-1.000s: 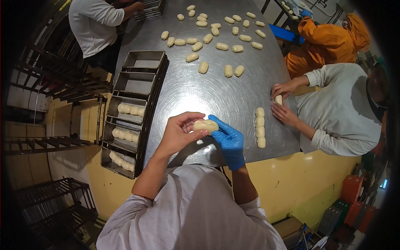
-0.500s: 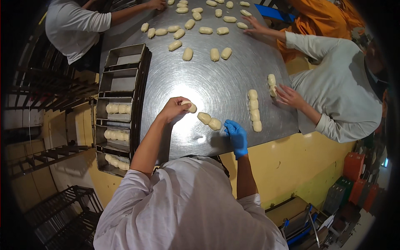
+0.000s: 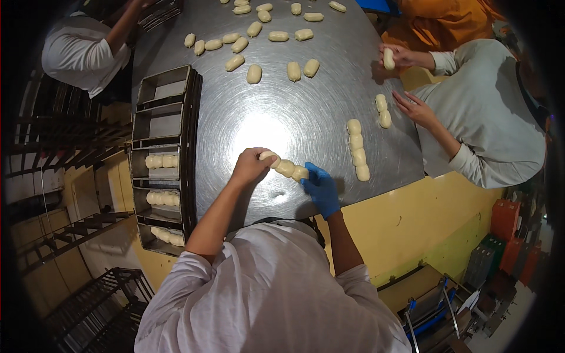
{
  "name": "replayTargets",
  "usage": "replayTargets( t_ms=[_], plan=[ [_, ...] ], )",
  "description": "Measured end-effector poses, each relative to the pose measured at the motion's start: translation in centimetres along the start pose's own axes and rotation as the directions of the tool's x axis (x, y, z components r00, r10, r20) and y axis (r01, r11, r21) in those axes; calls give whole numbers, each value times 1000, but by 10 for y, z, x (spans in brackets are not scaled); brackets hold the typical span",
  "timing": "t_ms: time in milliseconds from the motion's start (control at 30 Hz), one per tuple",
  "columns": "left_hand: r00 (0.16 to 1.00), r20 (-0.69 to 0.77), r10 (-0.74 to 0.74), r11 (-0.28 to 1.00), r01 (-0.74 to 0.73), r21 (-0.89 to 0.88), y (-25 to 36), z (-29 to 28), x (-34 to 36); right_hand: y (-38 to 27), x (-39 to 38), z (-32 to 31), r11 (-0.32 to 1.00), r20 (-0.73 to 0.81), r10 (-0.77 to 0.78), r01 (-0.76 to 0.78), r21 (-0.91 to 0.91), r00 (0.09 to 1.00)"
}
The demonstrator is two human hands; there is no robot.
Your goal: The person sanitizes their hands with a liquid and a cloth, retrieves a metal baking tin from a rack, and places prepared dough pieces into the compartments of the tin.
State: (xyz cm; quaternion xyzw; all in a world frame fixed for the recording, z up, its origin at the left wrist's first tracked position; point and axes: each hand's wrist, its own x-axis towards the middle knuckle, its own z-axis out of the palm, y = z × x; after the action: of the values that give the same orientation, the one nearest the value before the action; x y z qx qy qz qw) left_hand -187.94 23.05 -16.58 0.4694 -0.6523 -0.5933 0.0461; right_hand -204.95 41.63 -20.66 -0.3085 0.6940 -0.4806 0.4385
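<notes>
A short row of three pale dough pieces lies end to end at the near middle of the steel table. My bare left hand is closed around the left end of this row, thumb on top. At the other end, my right hand in a blue glove pinches the last piece between thumb and fingers. Further right lies a longer row of dough pieces, touched by neither hand.
Metal loaf pans line the table's left edge; three hold dough rows. Loose dough pieces are scattered across the far half. At right, a co-worker's hand is near a dough pair; another person stands far left.
My left hand has brought its piece against the other two, forming one row. My gloved right hand has moved left onto the row's end. The right co-worker now holds a dough piece.
</notes>
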Motion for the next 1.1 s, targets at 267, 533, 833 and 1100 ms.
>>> replayTargets(
  t_ms=[267, 533, 833, 1100],
  plan=[
    [1000, -20, -9, 960, 14, 280, -1, -35, 28, 2, 4, 3, 997, -17, -44, 43, -67, 999],
    [814, -536, 225, 938, -32, 344, 68, -74, 155, -26, -2, 6, 999, -145, -6, 0, -42, 989],
    [763, -647, -2, 921, 253, 296, 95, -69, 219, -12, -1, 7, 996, -128, -30, 20, -82, 991],
    [897, -333, 292, 943, -329, -58, 108, -54, 148, -57, 1, 5, 915, -205, -216, 124, -384, 955]
  ],
)
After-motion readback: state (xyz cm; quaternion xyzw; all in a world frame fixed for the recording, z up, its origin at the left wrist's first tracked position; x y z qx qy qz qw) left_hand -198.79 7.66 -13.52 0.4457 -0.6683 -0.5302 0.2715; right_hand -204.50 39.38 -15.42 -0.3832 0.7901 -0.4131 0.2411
